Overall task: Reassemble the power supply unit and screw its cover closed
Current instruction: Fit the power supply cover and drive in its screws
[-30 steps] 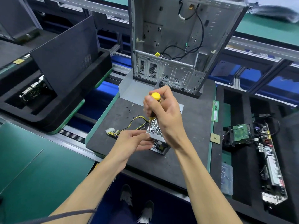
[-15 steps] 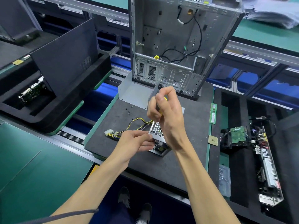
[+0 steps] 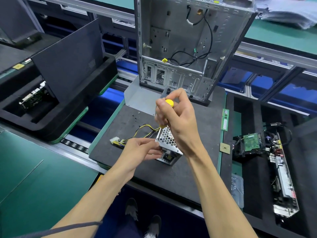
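Observation:
A small silver power supply unit (image 3: 167, 137) with a perforated cover stands on the dark work mat (image 3: 202, 148). Yellow and black cables (image 3: 137, 134) run from it leftwards to a white connector (image 3: 114, 140). My left hand (image 3: 140, 150) grips the unit's left side and steadies it. My right hand (image 3: 176, 117) is closed around a yellow-handled screwdriver (image 3: 169, 103), held upright over the unit's top far corner. The screwdriver's tip is hidden behind my fingers. Several small dark screws (image 3: 136, 117) lie loose on the mat beyond the unit.
An open computer case (image 3: 188, 48) stands upright at the back of the mat, a grey metal panel (image 3: 140, 98) before it. A memory stick (image 3: 225, 119) and a chip (image 3: 224, 148) lie at the mat's right edge. Foam trays with circuit boards (image 3: 281, 172) sit right and left.
My right hand has turned on the screwdriver: the yellow cap was covered by the fingers half a second ago and shows again now. My left hand stays on the unit.

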Available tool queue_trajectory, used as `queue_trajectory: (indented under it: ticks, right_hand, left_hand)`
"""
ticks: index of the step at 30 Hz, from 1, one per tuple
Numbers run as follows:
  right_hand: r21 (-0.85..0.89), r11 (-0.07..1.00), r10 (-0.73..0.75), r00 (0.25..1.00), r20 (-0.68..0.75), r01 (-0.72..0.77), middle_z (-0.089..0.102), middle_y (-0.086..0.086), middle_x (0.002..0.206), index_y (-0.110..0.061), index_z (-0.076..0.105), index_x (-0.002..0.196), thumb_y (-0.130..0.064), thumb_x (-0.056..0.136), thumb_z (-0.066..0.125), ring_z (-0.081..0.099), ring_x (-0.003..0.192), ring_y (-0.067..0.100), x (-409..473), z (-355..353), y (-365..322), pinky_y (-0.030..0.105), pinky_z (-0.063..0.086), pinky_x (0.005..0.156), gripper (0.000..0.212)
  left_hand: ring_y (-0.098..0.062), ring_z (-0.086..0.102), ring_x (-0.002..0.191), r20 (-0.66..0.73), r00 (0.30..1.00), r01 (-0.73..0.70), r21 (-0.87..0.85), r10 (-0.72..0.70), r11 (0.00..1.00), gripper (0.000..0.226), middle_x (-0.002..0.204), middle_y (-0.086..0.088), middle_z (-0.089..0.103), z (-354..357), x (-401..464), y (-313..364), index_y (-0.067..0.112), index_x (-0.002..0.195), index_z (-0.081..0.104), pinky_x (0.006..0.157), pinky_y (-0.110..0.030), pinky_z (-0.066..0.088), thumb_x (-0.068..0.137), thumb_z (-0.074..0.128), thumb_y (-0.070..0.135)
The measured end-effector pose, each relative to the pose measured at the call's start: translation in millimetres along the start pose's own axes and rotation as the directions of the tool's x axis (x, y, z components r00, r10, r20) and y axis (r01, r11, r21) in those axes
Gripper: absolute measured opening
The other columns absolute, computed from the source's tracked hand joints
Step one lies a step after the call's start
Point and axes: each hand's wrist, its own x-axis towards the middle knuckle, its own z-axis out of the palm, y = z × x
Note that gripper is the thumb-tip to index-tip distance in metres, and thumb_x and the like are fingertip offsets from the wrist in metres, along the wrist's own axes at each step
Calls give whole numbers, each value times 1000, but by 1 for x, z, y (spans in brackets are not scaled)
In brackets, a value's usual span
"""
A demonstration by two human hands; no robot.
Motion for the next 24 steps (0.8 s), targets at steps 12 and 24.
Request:
queue_trajectory:
  ticks: [12, 24]
  right_hand:
    - [-60, 998, 34, 999, 25, -32, 54, -12, 78, -23, 59, 111, -36, 97, 51, 46, 69, 10, -1, -2, -2, 20, 38, 66, 21]
    - [101, 994, -19, 989, -145, 34, 64, -7, 72, -19, 47, 90, -13, 88, 70, 60, 63, 11, -6, -13, 10, 22, 46, 60, 24]
  left_hand:
    - [-31, 77, 89, 1, 1000, -9, 2, 9, 1000, 12, 94, -21, 77, 1, 4, -2, 2, 103, 69, 77, -28, 63, 92, 70, 6]
    - [-32, 77, 90, -7, 1000, 0, 8, 0, 1000, 17, 93, -18, 78, -5, 11, -10, 0, 107, 70, 82, -35, 63, 92, 68, 7]
